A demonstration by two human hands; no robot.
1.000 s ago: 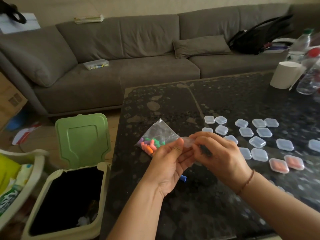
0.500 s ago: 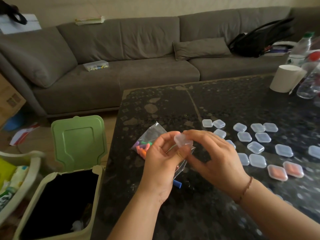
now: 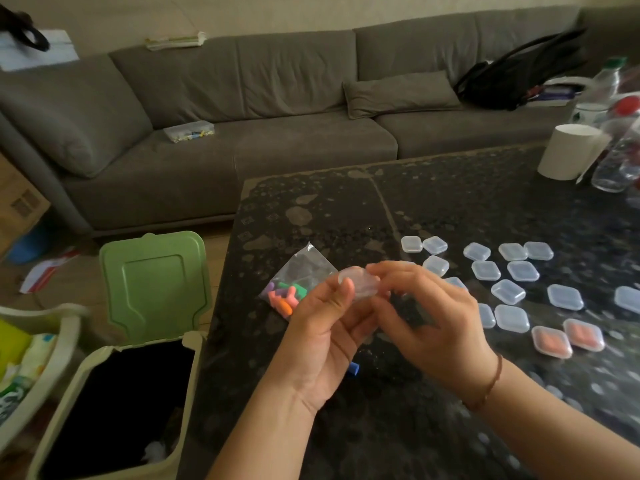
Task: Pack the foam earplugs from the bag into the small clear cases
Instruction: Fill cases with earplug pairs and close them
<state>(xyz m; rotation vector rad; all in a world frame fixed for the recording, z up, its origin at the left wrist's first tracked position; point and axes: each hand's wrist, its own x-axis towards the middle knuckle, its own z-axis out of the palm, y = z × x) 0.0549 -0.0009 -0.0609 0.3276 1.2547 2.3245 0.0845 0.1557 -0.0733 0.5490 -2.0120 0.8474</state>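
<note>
Opening of one small clear case (image 3: 358,284) appeared to be the step in hand. The case was held above the bench (image 3: 346,209), pinched between the fingers of the left hand (image 3: 323,336) and the fingers of the right hand (image 3: 427,318), both curled round it. Whether its lid was already lifted could not be told, because the plastic was transparent and partly covered. The bag (image 3: 294,284) with coloured foam earplugs (image 3: 285,296) was lying on the bench just behind the left hand. One blue earplug (image 3: 353,368) was seen on the bench under the hands. Two filled cases (image 3: 568,339) with orange earplugs were placed to the right, and many empty cases (image 3: 509,292) were spread near them. For the next move, it was judged that the lid must be fully opened and earplugs must be put inside, probably the blue one first.
</note>
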